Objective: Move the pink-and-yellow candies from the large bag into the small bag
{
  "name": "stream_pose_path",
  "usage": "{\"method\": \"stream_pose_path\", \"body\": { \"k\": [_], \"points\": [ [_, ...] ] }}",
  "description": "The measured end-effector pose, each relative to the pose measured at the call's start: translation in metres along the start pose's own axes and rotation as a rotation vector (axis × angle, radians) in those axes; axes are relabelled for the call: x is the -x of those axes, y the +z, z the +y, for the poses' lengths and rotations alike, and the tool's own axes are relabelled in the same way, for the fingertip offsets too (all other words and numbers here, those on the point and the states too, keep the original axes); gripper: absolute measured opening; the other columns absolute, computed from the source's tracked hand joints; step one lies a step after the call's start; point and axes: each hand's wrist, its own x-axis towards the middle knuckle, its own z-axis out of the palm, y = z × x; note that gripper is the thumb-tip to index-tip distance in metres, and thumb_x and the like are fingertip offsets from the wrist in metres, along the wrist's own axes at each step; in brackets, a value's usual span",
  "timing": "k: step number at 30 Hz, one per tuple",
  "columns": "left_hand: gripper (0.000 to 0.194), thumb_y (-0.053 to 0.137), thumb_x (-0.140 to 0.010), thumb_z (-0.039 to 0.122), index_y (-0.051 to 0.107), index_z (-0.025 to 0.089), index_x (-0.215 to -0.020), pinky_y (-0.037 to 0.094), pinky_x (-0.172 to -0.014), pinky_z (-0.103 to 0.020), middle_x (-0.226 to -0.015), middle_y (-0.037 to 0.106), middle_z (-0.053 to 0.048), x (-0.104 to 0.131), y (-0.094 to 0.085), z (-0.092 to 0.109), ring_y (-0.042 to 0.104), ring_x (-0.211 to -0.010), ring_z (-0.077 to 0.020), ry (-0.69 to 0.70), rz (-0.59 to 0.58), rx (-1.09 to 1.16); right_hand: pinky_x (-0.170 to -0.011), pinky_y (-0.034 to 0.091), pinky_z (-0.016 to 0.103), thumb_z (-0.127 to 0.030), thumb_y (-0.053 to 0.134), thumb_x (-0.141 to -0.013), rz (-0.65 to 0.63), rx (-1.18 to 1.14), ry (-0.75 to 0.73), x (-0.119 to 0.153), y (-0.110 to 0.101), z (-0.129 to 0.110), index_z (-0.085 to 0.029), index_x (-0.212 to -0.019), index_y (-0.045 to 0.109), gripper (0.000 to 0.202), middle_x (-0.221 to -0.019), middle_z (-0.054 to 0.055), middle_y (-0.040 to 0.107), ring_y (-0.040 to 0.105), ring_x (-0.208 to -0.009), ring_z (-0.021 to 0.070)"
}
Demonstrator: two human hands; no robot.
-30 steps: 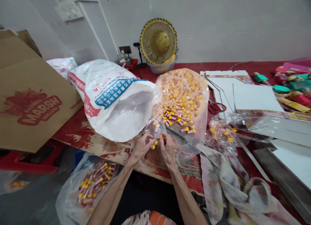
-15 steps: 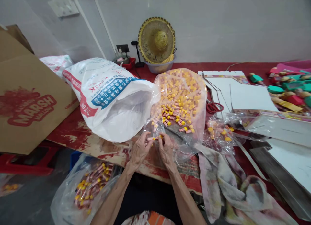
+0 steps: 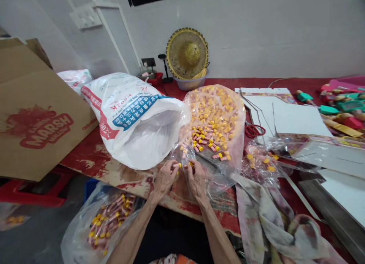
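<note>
At the table edge, my left hand [image 3: 165,176] pinches a small pink tube with a yellow cap [image 3: 177,165] between thumb and fingers. Close by, my right hand [image 3: 197,178] has its fingertips closed on another small yellow-and-pink piece [image 3: 186,165], largely covered by the fingers. Just beyond both hands, an open clear plastic bag [image 3: 241,131] lies flat, full of the same yellow-capped tubes. Some tubes [image 3: 211,145] show at its mouth. Below my left forearm, a second clear bag [image 3: 71,226] holds more capped tubes [image 3: 111,218].
A white woven sack [image 3: 137,150] gapes open left of the tubes, beside a cardboard box [image 3: 42,116]. Red-handled scissors [image 3: 254,130], crumpled clear wrap [image 3: 261,161], a stained cloth [image 3: 273,214] and white cardboard sheets [image 3: 288,114] are on the right. A straw hat [image 3: 187,53] stands behind.
The view has shifted slightly, so the scene sits a little lower and to the right. My fingertips have drawn slightly apart, and the tube in my left hand has tilted.
</note>
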Motion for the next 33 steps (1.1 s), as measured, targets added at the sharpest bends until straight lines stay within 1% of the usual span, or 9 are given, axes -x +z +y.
{"method": "stream_pose_path", "body": {
  "k": [2,6,11,17,23,29,33],
  "points": [
    [0.018,0.056,-0.099,0.034,0.07,0.022,-0.1,0.061,-0.082,-0.031,-0.099,0.077,-0.006,0.001,0.0,-0.001,0.074,-0.088,-0.0194,0.002,-0.008,-0.007,-0.092,0.056,0.039,-0.041,0.05,-0.101,-0.006,-0.004,0.009,0.0,-0.001,-0.001,-0.022,-0.114,0.07,0.031,-0.107,0.009,0.076,0.071,-0.095,0.0238],
    [0.022,0.056,-0.101,0.037,0.071,0.022,-0.105,0.061,-0.085,-0.031,-0.103,0.077,-0.007,0.006,-0.002,0.001,0.074,-0.092,-0.0197,0.007,0.0,-0.002,-0.091,0.056,0.039,-0.04,0.052,-0.1,0.01,0.002,-0.003,0.0,-0.001,-0.002,-0.022,-0.112,0.071,0.029,-0.105,0.009,0.076,0.071,-0.095,0.024],
    [0.022,0.054,-0.101,0.037,0.07,0.023,-0.106,0.06,-0.084,-0.031,-0.101,0.077,-0.005,0.01,0.002,0.002,0.075,-0.09,-0.0189,-0.046,-0.06,-0.015,-0.087,0.057,0.038,-0.04,0.051,-0.1,0.042,0.02,-0.02,-0.001,0.003,0.001,-0.022,-0.111,0.071,0.029,-0.105,0.009,0.076,0.07,-0.091,0.0236],
    [0.023,0.055,-0.101,0.039,0.071,0.023,-0.105,0.06,-0.084,-0.031,-0.104,0.077,-0.006,0.008,0.006,0.0,0.075,-0.091,-0.0194,-0.002,-0.05,0.008,-0.09,0.056,0.038,-0.04,0.05,-0.1,0.034,0.012,-0.036,-0.001,0.003,0.001,-0.022,-0.11,0.07,0.029,-0.105,0.009,0.075,0.07,-0.094,0.0238],
    [0.022,0.057,-0.099,0.039,0.071,0.023,-0.105,0.061,-0.08,-0.029,-0.1,0.077,-0.005,0.008,0.006,0.001,0.075,-0.086,-0.0181,-0.011,-0.096,0.042,-0.087,0.056,0.037,-0.037,0.05,-0.1,0.045,0.008,-0.043,-0.001,0.004,0.0,-0.022,-0.11,0.07,0.027,-0.104,0.009,0.075,0.07,-0.091,0.0234],
    [0.019,0.059,-0.098,0.036,0.071,0.023,-0.102,0.06,-0.079,-0.028,-0.097,0.078,-0.005,0.009,0.004,0.006,0.075,-0.083,-0.018,0.004,-0.116,0.03,-0.087,0.056,0.037,-0.038,0.049,-0.101,0.049,0.035,-0.064,-0.001,0.005,0.002,-0.022,-0.11,0.071,0.028,-0.104,0.01,0.075,0.07,-0.092,0.0235],
    [0.019,0.058,-0.099,0.035,0.071,0.022,-0.102,0.061,-0.081,-0.029,-0.097,0.078,-0.005,0.01,0.002,0.01,0.076,-0.085,-0.0184,0.009,-0.108,0.021,-0.087,0.056,0.037,-0.04,0.048,-0.103,0.046,0.07,-0.082,-0.001,0.004,0.003,-0.022,-0.111,0.071,0.03,-0.105,0.01,0.075,0.07,-0.093,0.0239]
  ]
}}
